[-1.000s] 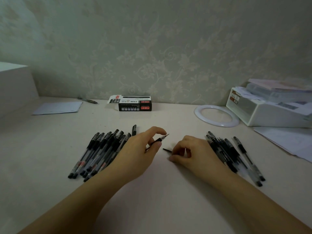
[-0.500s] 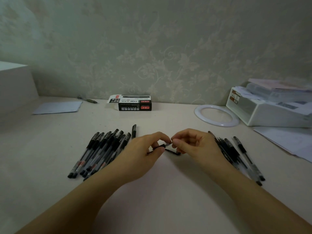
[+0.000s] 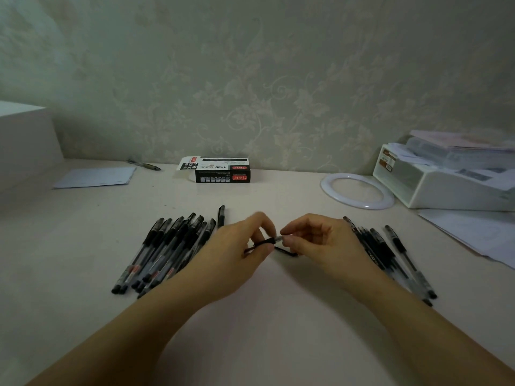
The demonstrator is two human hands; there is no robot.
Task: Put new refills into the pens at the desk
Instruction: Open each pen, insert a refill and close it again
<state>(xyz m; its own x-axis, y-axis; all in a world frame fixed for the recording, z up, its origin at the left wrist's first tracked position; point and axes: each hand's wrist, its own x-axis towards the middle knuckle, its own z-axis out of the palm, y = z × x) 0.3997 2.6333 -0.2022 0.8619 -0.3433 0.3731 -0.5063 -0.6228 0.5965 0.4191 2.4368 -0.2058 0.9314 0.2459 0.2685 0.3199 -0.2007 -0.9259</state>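
Blurred at the left hand: fingertips smeared, grip on the dark pen piece hard to read. Under the right hand, most of a thin black part hidden; cannot tell what it is. Behind the left wrist, near ends of the left pen pile covered; count unclear where barrels overlap. Same for the right pen pile, partly behind the right forearm. Print on the black box too small to read beyond large numerals. Cut by the right edge: white tray and loose papers. Cut by the left edge: white block. Both forearms cropped at the bottom.
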